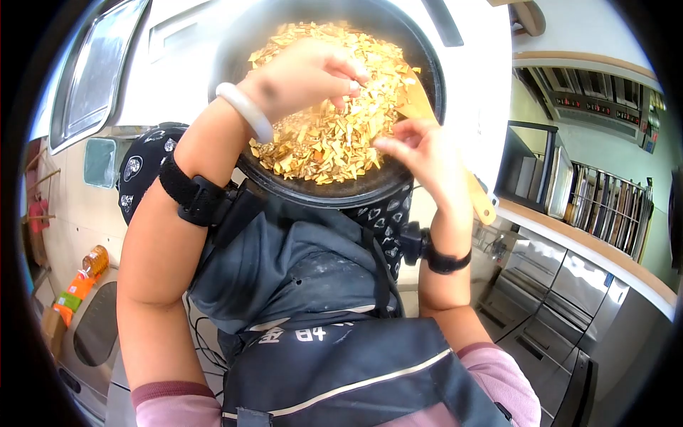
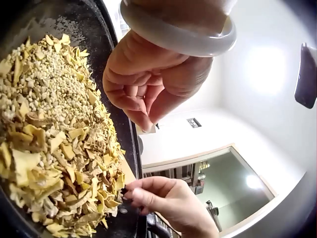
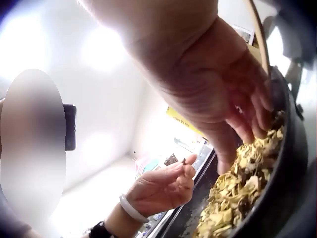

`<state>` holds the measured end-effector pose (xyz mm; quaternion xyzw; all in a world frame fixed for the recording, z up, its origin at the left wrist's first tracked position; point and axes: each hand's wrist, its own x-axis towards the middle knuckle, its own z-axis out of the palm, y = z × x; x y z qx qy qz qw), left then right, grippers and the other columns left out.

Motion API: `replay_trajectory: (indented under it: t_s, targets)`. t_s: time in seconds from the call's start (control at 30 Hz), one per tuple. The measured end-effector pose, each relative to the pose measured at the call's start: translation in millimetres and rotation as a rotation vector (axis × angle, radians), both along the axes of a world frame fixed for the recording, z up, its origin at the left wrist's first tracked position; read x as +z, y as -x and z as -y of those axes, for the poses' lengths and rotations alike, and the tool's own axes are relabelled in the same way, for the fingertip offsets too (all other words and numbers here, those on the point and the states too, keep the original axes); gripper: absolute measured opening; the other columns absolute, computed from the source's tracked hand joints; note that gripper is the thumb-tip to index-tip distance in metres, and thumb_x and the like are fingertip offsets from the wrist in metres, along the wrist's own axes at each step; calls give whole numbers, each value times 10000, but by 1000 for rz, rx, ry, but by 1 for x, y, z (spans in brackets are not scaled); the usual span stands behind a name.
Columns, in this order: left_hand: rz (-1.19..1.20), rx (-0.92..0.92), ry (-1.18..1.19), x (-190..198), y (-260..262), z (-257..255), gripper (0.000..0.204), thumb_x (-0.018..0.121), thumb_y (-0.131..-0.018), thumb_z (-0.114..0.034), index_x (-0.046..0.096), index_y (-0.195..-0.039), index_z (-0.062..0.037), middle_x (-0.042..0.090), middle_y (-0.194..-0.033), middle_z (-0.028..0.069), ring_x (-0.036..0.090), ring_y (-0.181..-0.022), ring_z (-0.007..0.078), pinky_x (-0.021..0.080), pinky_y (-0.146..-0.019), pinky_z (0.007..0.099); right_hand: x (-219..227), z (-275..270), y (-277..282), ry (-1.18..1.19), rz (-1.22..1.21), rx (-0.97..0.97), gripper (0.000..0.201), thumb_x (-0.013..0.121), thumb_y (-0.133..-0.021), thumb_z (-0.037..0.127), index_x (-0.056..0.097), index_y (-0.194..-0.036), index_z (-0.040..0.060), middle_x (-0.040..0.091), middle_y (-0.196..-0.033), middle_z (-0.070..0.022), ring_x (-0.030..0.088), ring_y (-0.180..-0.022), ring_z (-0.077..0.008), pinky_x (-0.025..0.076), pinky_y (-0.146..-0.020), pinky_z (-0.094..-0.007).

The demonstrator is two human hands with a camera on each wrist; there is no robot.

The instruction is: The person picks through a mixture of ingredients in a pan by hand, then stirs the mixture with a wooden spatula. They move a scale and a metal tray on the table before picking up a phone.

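A large black pan [image 1: 434, 99] holds dried yellow-brown chips [image 1: 334, 153] mixed with pale grains [image 2: 52, 84]. My left hand [image 1: 302, 82], wearing a white bangle, is raised over the chips in the head view. Its thumb and finger pinch a small dark piece [image 3: 184, 161]. My right hand [image 1: 425, 153] reaches over the near right rim, its fingertips down at the chips, thumb and fingers spread apart in the right wrist view [image 3: 237, 109]. Beneath it lies a wooden spatula [image 1: 420, 103], blade among the chips and handle across the rim.
A metal tray [image 1: 92, 71] stands left of the pan on the white worktop [image 1: 178, 43]. At the right are a rack of upright thin items [image 1: 605, 206] and steel cabinets [image 1: 555, 299]. An orange-filled bottle [image 1: 95, 260] stands low at the left.
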<state>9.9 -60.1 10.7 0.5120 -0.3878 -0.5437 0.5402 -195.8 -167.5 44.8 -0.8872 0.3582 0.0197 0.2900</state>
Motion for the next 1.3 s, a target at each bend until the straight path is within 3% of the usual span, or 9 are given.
replay_trajectory:
  t_s: [0.07, 0.2, 0.3, 0.43, 0.63, 0.83, 0.97, 1.13, 1.3]
  targets:
    - [170, 88, 16, -5, 4, 1, 286, 617, -846, -105, 607, -1112, 0, 594, -775, -3, 550, -680, 48, 450, -624, 184, -3, -5, 0, 49, -71, 61, 307, 753, -714, 231, 660, -861, -22, 649, -706, -122, 624, -622, -189, 493, -600, -305]
    - [280, 40, -6, -5, 6, 3, 292, 611, -857, -107, 597, -1131, -8, 586, -776, 7, 547, -665, 58, 454, -615, 193, -19, -7, 0, -57, 55, -39, 287, 749, -722, 167, 661, -910, -32, 652, -708, -99, 624, -640, -153, 505, -621, -278]
    - [236, -41, -7, -5, 9, 3, 274, 612, -868, -141, 609, -1104, -2, 620, -817, 36, 554, -664, 66, 462, -613, 198, -14, -7, -4, -473, 387, -192, 209, 704, -791, 84, 657, -963, -24, 647, -770, -33, 591, -700, -73, 494, -648, -211]
    - [200, -133, -8, 4, 14, 2, 263, 616, -876, -198, 635, -1022, 20, 651, -854, 67, 566, -667, 77, 477, -620, 203, -12, -8, -11, -627, 574, -177, 231, 704, -788, 67, 650, -995, -19, 646, -797, -37, 586, -697, -65, 491, -654, -201]
    - [26, -121, -68, 1, 9, 3, 265, 626, -860, -172, 622, -1053, 10, 649, -848, 48, 585, -685, 86, 476, -652, 207, -2, -19, -20, -420, 478, -120, 262, 699, -776, 49, 651, -1030, 7, 613, -812, -13, 569, -680, -53, 491, -648, -194]
    - [-71, -91, -46, 8, 11, -1, 234, 622, -844, -155, 646, -1018, -1, 658, -798, 63, 614, -710, 110, 491, -642, 234, 0, -22, -23, -272, 592, -49, 309, 687, -749, 21, 647, -1056, 14, 610, -855, -30, 571, -709, -68, 496, -644, -197]
    - [20, -141, -49, 4, 8, 1, 265, 619, -861, -149, 608, -1068, 15, 643, -861, 47, 582, -697, 92, 466, -676, 214, -3, -21, -22, -202, 676, -14, 282, 687, -756, 22, 656, -1036, 27, 613, -846, -44, 568, -717, -85, 495, -645, -203]
    - [160, -186, -41, 6, 7, 1, 200, 584, -892, -167, 606, -982, 10, 617, -811, 34, 572, -689, 94, 469, -693, 226, -5, -17, -20, -62, 627, 67, 239, 680, -775, 32, 670, -1012, 56, 604, -794, -56, 567, -683, -110, 473, -597, -225]
    - [133, -262, 28, 7, 8, -2, 218, 533, -926, -204, 594, -977, -2, 599, -814, 27, 570, -710, 92, 471, -696, 225, 4, -12, -20, -14, 584, 178, 195, 664, -786, 26, 684, -977, 60, 590, -741, -50, 561, -651, -117, 437, -569, -231]
